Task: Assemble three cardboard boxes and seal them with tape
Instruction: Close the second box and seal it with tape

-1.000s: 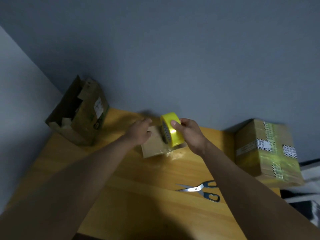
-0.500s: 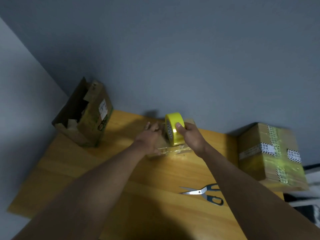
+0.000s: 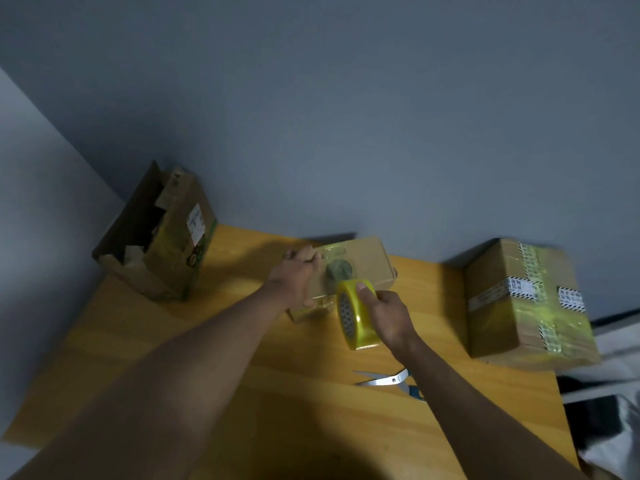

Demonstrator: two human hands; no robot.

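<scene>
At table (image 3: 173, 341) middle, against wall: small cardboard box (image 3: 363, 263); left hand (image 3: 294, 280) grips its left end; right hand (image 3: 389, 315) holds yellow tape roll (image 3: 353, 323) at box's near edge; scissors (image 3: 388, 381) nearer; taped box (image 3: 519, 299) right of it; open box (image 3: 166, 240) left

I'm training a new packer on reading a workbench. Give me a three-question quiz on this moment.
1. True or false: the right hand grips the yellow roll of packing tape.
2. What does the left hand hold? A) the metal scissors with blue handles B) the small brown cardboard box C) the open cardboard box at the left corner
3. Which box on the wooden table already carries crossed tape bands?

Key: 1 true; 2 B; 3 the large sealed cardboard box at the right edge.
</scene>
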